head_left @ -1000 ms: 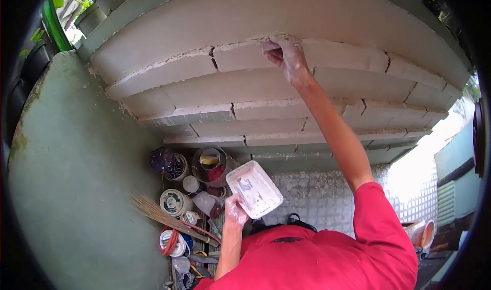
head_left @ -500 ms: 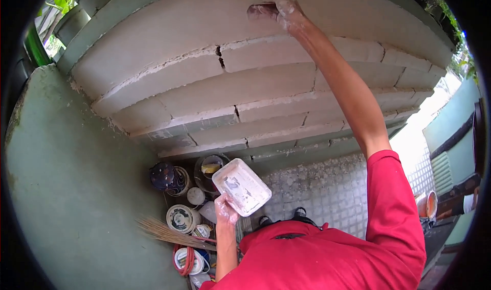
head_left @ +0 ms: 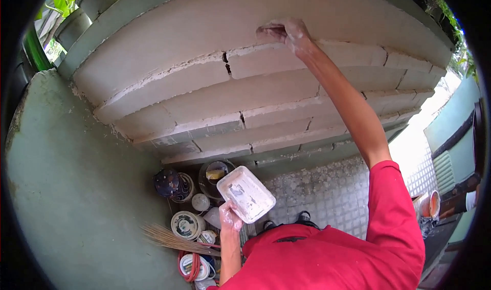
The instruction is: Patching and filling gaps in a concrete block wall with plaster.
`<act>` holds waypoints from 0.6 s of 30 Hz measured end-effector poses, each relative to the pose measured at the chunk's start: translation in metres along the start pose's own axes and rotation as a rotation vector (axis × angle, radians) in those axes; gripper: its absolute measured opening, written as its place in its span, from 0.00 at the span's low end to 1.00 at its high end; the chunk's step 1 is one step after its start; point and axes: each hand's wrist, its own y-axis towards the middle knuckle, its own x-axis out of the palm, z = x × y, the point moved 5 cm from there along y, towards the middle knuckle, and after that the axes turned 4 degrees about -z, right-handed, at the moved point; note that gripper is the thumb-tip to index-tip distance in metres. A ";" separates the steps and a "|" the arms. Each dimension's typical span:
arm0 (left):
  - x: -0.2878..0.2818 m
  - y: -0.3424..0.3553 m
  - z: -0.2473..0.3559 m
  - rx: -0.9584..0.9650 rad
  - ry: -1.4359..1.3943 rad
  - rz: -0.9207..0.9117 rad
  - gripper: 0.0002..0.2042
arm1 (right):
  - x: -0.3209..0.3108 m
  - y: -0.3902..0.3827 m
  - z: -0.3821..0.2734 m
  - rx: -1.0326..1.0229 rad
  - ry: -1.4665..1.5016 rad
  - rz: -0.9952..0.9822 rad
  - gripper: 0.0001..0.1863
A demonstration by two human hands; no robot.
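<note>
My left hand [head_left: 230, 217], smeared with white, grips a white plastic tray [head_left: 246, 192] by its near left side, low in front of me; the tray has grey-white smears inside. My raised right hand [head_left: 292, 38], also coated white, is closed on a small flat tool [head_left: 267, 32], too hidden to identify, against the smooth plastered upper wall [head_left: 184, 24]. Just below it runs a cracked ledge of pale blocks [head_left: 174, 77] with rough white filler along its edge, and more stepped rows of blocks beneath.
A green wall [head_left: 71, 177] stands at left. Beside it are buckets [head_left: 185, 225], a twig broom [head_left: 169, 237] and a coiled red hose [head_left: 193, 267]. Potted plants [head_left: 71, 26] top the wall. A tiled floor [head_left: 327, 187] lies below, with containers [head_left: 429, 203] at right.
My right hand first rose from the ledge's edge onto the upper wall, then slid slightly down and right. The tray shifted a little; the view tilted slightly.
</note>
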 end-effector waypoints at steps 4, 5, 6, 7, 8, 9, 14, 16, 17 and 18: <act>0.007 0.007 -0.001 -0.039 -0.026 -0.097 0.28 | 0.011 0.005 -0.034 -0.093 -0.071 -0.022 0.07; 0.004 0.008 -0.001 -0.040 -0.013 -0.038 0.28 | 0.013 0.000 -0.044 -0.115 -0.090 -0.056 0.07; 0.004 0.009 -0.001 -0.037 -0.010 -0.041 0.28 | 0.009 -0.008 -0.051 -0.097 -0.228 -0.039 0.08; 0.004 0.009 -0.001 -0.033 -0.009 -0.046 0.28 | 0.000 -0.019 -0.059 -0.089 -0.367 -0.028 0.08; 0.003 0.009 -0.001 -0.020 -0.006 -0.040 0.28 | -0.009 -0.029 -0.067 -0.086 -0.507 -0.018 0.09; 0.003 0.008 -0.001 -0.009 -0.003 -0.031 0.27 | -0.024 -0.039 -0.073 -0.094 -0.556 0.029 0.09; 0.003 0.005 -0.001 0.004 0.010 -0.015 0.28 | -0.091 -0.052 -0.095 -0.313 -1.413 0.204 0.10; 0.008 0.005 0.000 -0.001 -0.003 -0.075 0.29 | -0.101 -0.044 -0.082 -0.559 -1.812 0.263 0.10; 0.005 0.006 0.002 -0.003 0.013 -0.018 0.29 | -0.106 -0.038 -0.073 -0.662 -1.775 0.313 0.10; 0.006 0.006 0.003 -0.003 0.009 -0.026 0.29 | -0.111 -0.030 -0.061 -0.680 -1.767 0.382 0.09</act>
